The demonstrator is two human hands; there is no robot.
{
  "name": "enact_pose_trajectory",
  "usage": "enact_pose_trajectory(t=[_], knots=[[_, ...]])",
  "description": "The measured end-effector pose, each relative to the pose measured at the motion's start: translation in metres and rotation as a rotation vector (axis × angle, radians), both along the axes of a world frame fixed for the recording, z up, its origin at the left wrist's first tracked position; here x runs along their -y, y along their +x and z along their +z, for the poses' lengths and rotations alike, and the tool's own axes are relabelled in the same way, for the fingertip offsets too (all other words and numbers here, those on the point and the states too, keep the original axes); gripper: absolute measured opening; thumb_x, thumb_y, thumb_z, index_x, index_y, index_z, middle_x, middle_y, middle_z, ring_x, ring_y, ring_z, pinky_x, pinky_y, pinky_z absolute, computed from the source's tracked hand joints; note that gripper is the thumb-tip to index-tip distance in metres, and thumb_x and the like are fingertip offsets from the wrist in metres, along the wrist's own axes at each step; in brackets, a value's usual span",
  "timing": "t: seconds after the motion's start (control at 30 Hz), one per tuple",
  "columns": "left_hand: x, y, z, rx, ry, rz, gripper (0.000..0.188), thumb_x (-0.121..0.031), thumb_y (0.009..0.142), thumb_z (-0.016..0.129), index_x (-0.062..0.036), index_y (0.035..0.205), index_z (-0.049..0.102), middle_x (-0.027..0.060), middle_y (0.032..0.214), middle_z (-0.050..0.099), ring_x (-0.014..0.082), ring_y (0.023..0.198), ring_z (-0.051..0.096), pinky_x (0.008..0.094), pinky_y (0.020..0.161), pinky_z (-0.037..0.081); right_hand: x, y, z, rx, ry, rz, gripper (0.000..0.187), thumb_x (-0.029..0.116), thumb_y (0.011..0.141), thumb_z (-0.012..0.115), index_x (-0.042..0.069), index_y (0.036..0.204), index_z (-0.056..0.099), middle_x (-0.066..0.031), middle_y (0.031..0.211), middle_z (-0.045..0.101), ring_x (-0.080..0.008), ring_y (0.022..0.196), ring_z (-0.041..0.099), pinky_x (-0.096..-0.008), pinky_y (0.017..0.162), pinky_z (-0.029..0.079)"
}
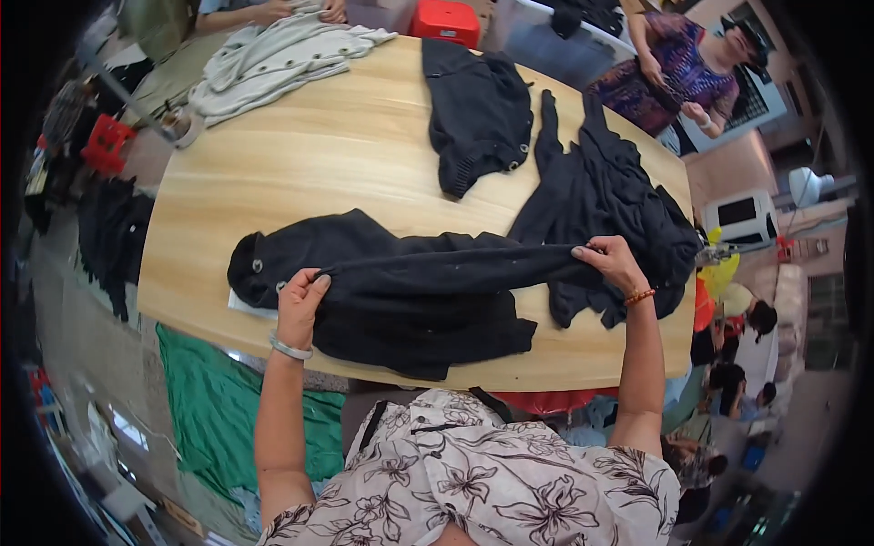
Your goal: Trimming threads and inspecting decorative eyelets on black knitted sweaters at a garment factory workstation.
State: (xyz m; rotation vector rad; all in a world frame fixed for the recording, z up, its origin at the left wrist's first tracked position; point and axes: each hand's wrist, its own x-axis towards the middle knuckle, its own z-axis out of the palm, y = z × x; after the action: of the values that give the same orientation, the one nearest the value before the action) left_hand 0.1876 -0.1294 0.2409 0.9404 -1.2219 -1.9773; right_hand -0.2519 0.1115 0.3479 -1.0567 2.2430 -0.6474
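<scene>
Stretched across the near side of the wooden table is a black knitted cardigan with large round buttons at its left end. My left hand pinches its upper edge near those buttons. Farther right, my right hand has the other end of that edge between thumb and fingers, so the strip is taut between them. The rest of the cardigan lies on the table below. Beside my right hand is a heap of black knitted garments. A white sheet shows partly under the cardigan's left end.
A folded black garment with buttons lies at the far middle of the wooden table. A light grey buttoned cardigan is at the far left, by another person's hands. A person in a patterned top stands far right. Green cloth hangs below the near-left edge.
</scene>
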Motion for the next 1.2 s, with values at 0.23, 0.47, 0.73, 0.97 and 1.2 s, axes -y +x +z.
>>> enact_pose_trajectory(t=[0.23, 0.47, 0.73, 0.97, 1.2], knots=[[0.047, 0.019, -0.023, 0.042, 0.155, -0.233, 0.013, -0.01, 0.093, 0.063, -0.0021, 0.103, 0.061, -0.002, 0.092, 0.064, 0.0027, 0.079, 0.057, 0.0169, 0.072, 0.045, 0.003, 0.031, -0.017, -0.029, 0.126, -0.17, 0.054, 0.041, 0.081, 0.075, -0.003, 0.061, 0.05, 0.0007, 0.053, 0.036, -0.0066, 0.055, 0.033, -0.0294, 0.049, 0.03], [0.105, -0.026, -0.002, 0.156, -0.041, -0.215, 0.019, -0.015, 0.092, 0.064, -0.0046, 0.108, 0.061, -0.0054, 0.085, 0.06, 0.0009, 0.071, 0.05, 0.0158, 0.061, 0.038, 0.047, 0.038, -0.011, -0.671, -0.065, -0.324, 0.045, 0.046, 0.078, 0.074, 0.003, 0.072, 0.061, -0.014, 0.064, 0.056, -0.0315, 0.059, 0.056, -0.0371, 0.054, 0.042], [0.052, -0.04, -0.012, 0.317, -0.634, -0.517, 0.028, -0.006, 0.079, 0.072, -0.0028, 0.104, 0.061, 0.0055, 0.089, 0.061, 0.0129, 0.075, 0.058, 0.0254, 0.07, 0.049, 0.043, 0.093, -0.092, -0.123, -0.361, -0.073, 0.009, 0.013, 0.087, 0.065, 0.006, 0.092, 0.068, -0.0111, 0.086, 0.068, -0.0251, 0.073, 0.067, -0.0312, 0.067, 0.052], [0.013, 0.016, -0.057, 0.561, -1.124, -0.686, 0.041, -0.005, 0.069, 0.07, -0.0064, 0.108, 0.057, 0.0148, 0.097, 0.057, 0.0359, 0.088, 0.053, 0.0428, 0.079, 0.045, 0.02, 0.246, -0.154, -0.036, -0.193, 0.168, 0.032, 0.034, 0.077, 0.074, 0.015, 0.1, 0.065, -0.006, 0.093, 0.062, -0.0283, 0.077, 0.065, -0.0388, 0.066, 0.052], [0.015, -0.007, 0.01, 0.512, -1.016, -0.586, 0.027, 0.002, 0.07, 0.063, -0.0083, 0.095, 0.061, 0.0113, 0.088, 0.061, 0.0305, 0.08, 0.063, 0.037, 0.069, 0.052, -0.012, 0.232, -0.143, -0.065, 0.041, -0.007, 0.022, 0.02, 0.076, 0.07, 0.014, 0.095, 0.061, -0.0062, 0.085, 0.066, -0.0298, 0.079, 0.067, -0.0433, 0.069, 0.051]])
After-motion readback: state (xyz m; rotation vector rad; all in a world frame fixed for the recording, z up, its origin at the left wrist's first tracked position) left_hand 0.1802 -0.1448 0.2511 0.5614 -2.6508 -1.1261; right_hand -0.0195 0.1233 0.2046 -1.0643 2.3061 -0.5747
